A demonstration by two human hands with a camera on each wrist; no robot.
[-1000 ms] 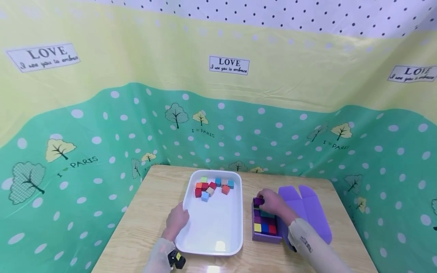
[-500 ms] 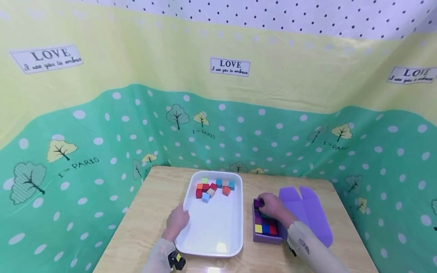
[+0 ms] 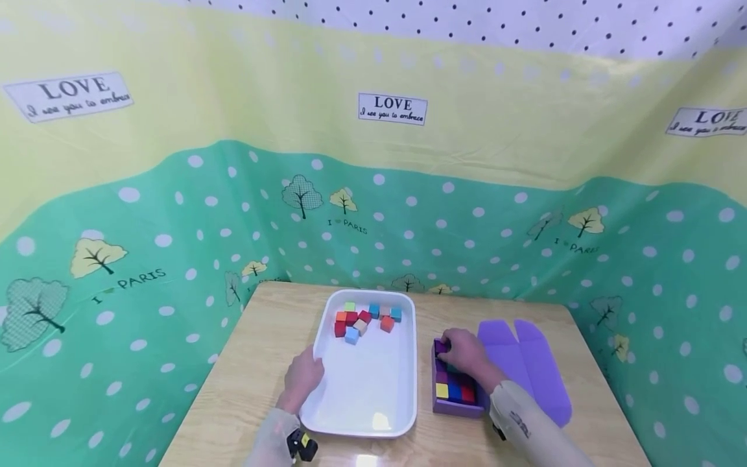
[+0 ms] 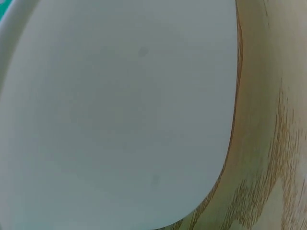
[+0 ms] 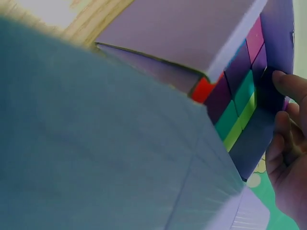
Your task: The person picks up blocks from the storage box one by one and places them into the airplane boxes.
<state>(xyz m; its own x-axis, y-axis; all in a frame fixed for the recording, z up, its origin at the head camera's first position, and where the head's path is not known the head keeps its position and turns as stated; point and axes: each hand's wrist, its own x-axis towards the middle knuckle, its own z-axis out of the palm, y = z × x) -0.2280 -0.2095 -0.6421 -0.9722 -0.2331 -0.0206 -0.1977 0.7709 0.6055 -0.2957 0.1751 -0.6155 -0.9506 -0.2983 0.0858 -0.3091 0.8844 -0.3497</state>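
My left hand (image 3: pixel 303 375) grips the left rim of a white tray (image 3: pixel 362 402), whose outer wall (image 4: pixel 134 105) fills most of the left wrist view. Over the far end of an open purple box (image 3: pixel 458 409), my right hand (image 3: pixel 467 353) pinches a dark purple cube (image 3: pixel 441 347) at the far left corner. In the right wrist view the thumb (image 5: pixel 288 85) lies against this dark cube (image 5: pixel 269 93), beside the box wall. Rows of coloured cubes fill the near part of the box, with yellow, blue and red in front. The right hand covers part of the rows.
Several loose cubes lie in the tray's far end, among them a light blue cube (image 3: pixel 352 335) and a red-orange cube (image 3: pixel 387 323). The box's purple lid (image 3: pixel 525 363) is folded out to the right. A patterned cloth (image 3: pixel 373 220) stands behind the wooden table (image 3: pixel 251 344).
The right hand has shifted slightly at the box's far end and covers more of the teal cubes. The left hand has kept its hold on the tray.
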